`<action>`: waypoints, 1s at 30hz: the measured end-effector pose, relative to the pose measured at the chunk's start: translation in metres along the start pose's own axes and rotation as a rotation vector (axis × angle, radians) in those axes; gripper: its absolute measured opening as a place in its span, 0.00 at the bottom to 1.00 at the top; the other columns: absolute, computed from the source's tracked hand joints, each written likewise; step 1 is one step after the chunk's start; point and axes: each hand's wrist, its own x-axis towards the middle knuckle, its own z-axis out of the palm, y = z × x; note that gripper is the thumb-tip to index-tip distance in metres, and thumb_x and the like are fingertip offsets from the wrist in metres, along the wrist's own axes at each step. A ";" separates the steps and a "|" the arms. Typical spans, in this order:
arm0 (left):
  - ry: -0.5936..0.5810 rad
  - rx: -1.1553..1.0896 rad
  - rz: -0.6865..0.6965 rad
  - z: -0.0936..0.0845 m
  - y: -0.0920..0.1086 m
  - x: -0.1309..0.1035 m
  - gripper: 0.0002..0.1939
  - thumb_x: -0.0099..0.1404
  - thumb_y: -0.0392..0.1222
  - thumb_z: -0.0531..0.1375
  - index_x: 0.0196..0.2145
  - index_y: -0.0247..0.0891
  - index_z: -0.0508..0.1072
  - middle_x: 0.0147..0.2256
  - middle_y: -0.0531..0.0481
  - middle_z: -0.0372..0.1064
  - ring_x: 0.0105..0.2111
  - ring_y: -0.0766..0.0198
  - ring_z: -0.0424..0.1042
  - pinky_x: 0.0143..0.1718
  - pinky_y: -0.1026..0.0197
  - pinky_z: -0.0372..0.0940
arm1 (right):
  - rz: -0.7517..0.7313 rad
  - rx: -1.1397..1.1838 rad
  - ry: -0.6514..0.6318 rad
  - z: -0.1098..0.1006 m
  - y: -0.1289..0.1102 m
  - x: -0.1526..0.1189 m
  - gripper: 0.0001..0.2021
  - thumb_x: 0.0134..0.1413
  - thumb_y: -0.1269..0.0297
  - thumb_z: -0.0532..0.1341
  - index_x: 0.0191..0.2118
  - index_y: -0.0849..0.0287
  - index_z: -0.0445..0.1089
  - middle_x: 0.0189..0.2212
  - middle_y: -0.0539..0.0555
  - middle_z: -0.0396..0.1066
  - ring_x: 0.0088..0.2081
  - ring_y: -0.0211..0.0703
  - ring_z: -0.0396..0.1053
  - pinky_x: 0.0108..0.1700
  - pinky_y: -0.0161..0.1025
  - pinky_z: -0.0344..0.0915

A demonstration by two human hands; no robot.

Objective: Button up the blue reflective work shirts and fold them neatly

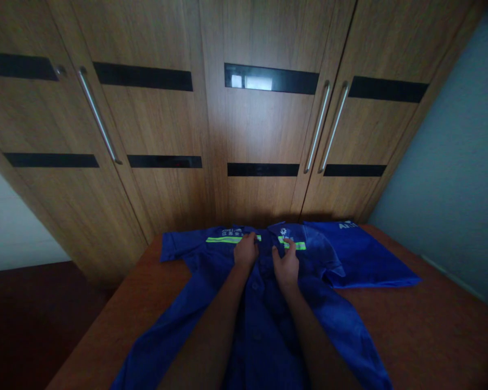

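Note:
A dark blue short-sleeved work shirt lies front side up, its collar end away from me. Yellow-green reflective strips and white print cross its chest, and a button placket runs down the middle. My left hand is closed on the shirt's front edge by the left chest strip; its fingertips are partly hidden. Over the right chest, just below the other strip, my right hand touches the cloth with thumb and fingers apart.
A brighter blue flat bag or folded cloth with white lettering lies right of the shirt, partly under its sleeve. Everything rests on a reddish-brown surface. Behind it stands a wooden wardrobe with metal handles; a pale wall is at right.

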 end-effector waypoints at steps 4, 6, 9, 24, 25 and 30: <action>0.036 -0.088 0.021 0.000 -0.004 0.000 0.08 0.61 0.34 0.55 0.37 0.42 0.71 0.40 0.45 0.69 0.42 0.57 0.70 0.43 0.59 0.60 | -0.041 0.009 0.049 -0.006 0.001 0.004 0.16 0.47 0.54 0.58 0.41 0.57 0.67 0.34 0.57 0.72 0.40 0.54 0.69 0.45 0.46 0.60; 0.055 -0.147 0.019 0.001 -0.006 0.000 0.06 0.60 0.34 0.56 0.34 0.41 0.71 0.38 0.46 0.70 0.40 0.58 0.70 0.43 0.59 0.60 | -0.047 0.053 0.072 -0.007 0.003 0.008 0.13 0.46 0.56 0.58 0.35 0.57 0.68 0.37 0.58 0.71 0.43 0.53 0.67 0.48 0.45 0.58; 0.076 -0.261 0.001 0.001 -0.009 0.004 0.05 0.59 0.33 0.56 0.31 0.40 0.72 0.33 0.49 0.71 0.37 0.60 0.70 0.42 0.60 0.61 | -0.013 0.160 0.082 -0.008 0.007 0.013 0.11 0.44 0.55 0.59 0.31 0.58 0.68 0.34 0.57 0.72 0.42 0.51 0.67 0.48 0.44 0.60; 0.073 -1.003 -0.049 -0.053 0.019 -0.015 0.09 0.58 0.44 0.57 0.34 0.37 0.65 0.29 0.46 0.76 0.21 0.67 0.71 0.22 0.66 0.65 | 0.126 0.822 -0.419 -0.008 -0.038 -0.006 0.18 0.40 0.53 0.68 0.38 0.56 0.74 0.33 0.52 0.76 0.36 0.46 0.72 0.36 0.40 0.68; 0.072 -1.015 -0.042 -0.053 0.020 -0.020 0.09 0.59 0.44 0.57 0.34 0.37 0.65 0.29 0.46 0.76 0.22 0.66 0.72 0.24 0.65 0.66 | 0.124 0.859 -0.456 -0.008 -0.039 -0.008 0.17 0.41 0.54 0.68 0.38 0.55 0.74 0.34 0.52 0.76 0.37 0.47 0.72 0.37 0.41 0.68; 0.080 -0.974 0.025 -0.047 0.020 -0.031 0.04 0.58 0.40 0.57 0.31 0.38 0.66 0.30 0.48 0.75 0.26 0.65 0.74 0.27 0.65 0.67 | 0.153 0.954 -0.480 -0.005 -0.037 -0.010 0.14 0.40 0.58 0.69 0.37 0.54 0.74 0.34 0.51 0.76 0.40 0.48 0.73 0.40 0.42 0.69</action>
